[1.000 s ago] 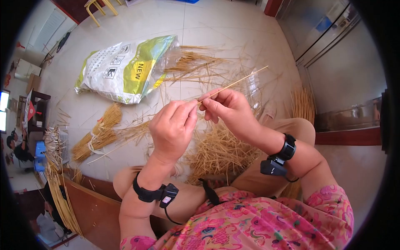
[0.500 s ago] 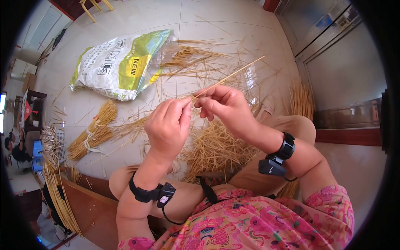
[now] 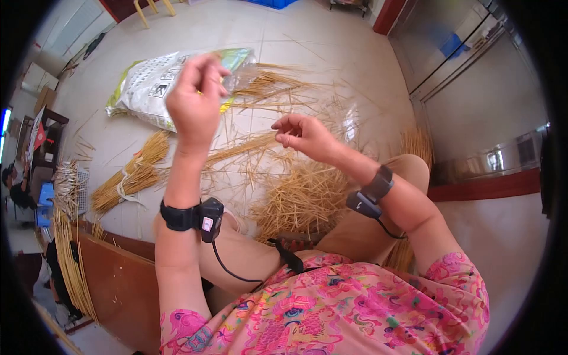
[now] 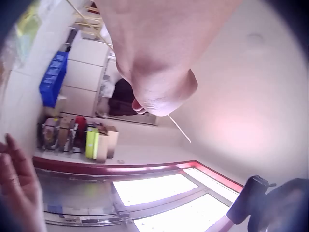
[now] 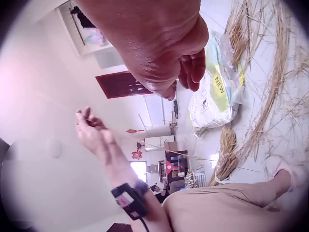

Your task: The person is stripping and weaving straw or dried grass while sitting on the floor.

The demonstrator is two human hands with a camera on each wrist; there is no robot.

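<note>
My left hand (image 3: 194, 109) is raised high, overlapping the white and green bag in the head view and a little blurred there. A thin straw stalk (image 4: 180, 129) runs through its grip, sticking out on both sides in the left wrist view. Lower and to the right, my right hand (image 3: 306, 138) hangs in the air with loosely bent fingers and nothing in them. Beneath the hands, a heap of loose straw (image 3: 302, 201) lies between the legs, and a longer strand of straw (image 3: 242, 148) stretches across the floor behind it.
The printed bag (image 3: 145, 80) lies on the tiles with straw (image 3: 272, 86) spilling from its mouth. Left of centre is a tied straw bundle (image 3: 131, 174). A brown wooden board (image 3: 118, 272) stands at the left leg; a metal door (image 3: 482, 112) is at right.
The hands were together at one stalk and have parted. My left hand has swung up and away with the stalk; the right has let go and stays near its place.
</note>
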